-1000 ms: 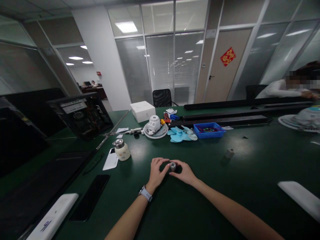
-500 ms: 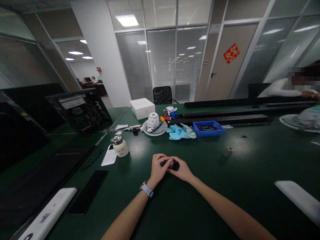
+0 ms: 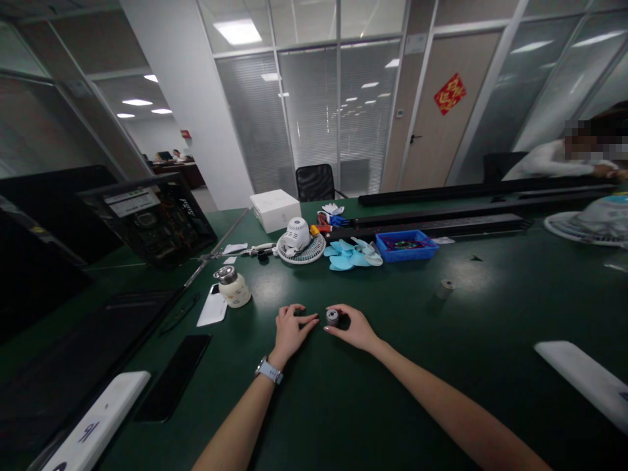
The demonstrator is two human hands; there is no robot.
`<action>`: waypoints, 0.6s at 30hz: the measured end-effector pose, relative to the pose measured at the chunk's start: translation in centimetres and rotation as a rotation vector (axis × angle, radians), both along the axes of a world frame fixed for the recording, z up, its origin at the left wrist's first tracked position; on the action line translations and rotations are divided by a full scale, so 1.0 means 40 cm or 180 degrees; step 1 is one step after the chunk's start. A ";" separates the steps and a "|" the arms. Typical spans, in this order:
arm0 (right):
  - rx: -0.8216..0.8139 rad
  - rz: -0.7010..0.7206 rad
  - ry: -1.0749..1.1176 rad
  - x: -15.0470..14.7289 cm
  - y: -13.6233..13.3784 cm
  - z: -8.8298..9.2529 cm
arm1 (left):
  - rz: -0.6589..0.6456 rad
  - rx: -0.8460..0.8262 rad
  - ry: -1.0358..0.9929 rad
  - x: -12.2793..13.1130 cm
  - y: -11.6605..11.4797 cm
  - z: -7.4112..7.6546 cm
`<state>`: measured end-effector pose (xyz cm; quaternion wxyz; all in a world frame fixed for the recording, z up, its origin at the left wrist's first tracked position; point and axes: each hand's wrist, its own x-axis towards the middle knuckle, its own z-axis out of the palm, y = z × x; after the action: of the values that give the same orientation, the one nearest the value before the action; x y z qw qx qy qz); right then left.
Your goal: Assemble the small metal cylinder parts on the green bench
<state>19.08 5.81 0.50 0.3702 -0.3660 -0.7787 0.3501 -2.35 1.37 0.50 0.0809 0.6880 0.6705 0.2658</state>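
Note:
A small grey metal cylinder [image 3: 332,318] stands upright on the green table, a dark centre in its top face. My right hand [image 3: 357,329] holds it, thumb and fingers curved around its sides. Just left of it is my left hand [image 3: 292,332], apart from the cylinder. Its thumb and index finger are pinched together, and whether anything small is between them is too fine to see. A similar metal cylinder [image 3: 446,288] stands farther right on the table.
Behind the hands lie light-blue fan blades [image 3: 352,254], a blue tray [image 3: 407,247] of wires and a white fan part [image 3: 298,241]. To the left are a cream bottle [image 3: 235,290], a white phone [image 3: 212,310] and a black phone [image 3: 174,378]. A person [image 3: 554,160] sits far right.
My left hand has drawn away to the left from the cylinder, where both hands were together. My right hand stays around the cylinder, whose top now shows. The view has shifted slightly.

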 end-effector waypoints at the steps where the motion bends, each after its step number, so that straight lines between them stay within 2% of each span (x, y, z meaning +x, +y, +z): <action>1: 0.0004 -0.0002 0.0007 0.000 0.000 0.001 | -0.0001 -0.0007 -0.0009 0.001 0.000 0.000; 7: -0.0065 -0.0062 0.0017 -0.005 -0.006 0.009 | 0.0269 0.0319 -0.0504 -0.005 0.010 -0.003; 10: -0.0294 -0.0175 0.0129 0.029 0.005 0.019 | 0.0406 0.0473 -0.0724 -0.008 0.015 -0.006; 13: -0.0324 -0.0507 0.0265 0.130 0.033 0.029 | 0.0374 0.0470 -0.0803 -0.009 0.017 -0.008; 18: 0.0072 -0.1683 0.0165 0.402 0.073 0.021 | 0.0281 0.0445 -0.0840 -0.011 0.024 -0.017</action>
<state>35.16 8.71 1.33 0.4728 -0.5435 -0.6501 0.2417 -2.79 2.35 -0.17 0.1085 0.6209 0.6635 0.4032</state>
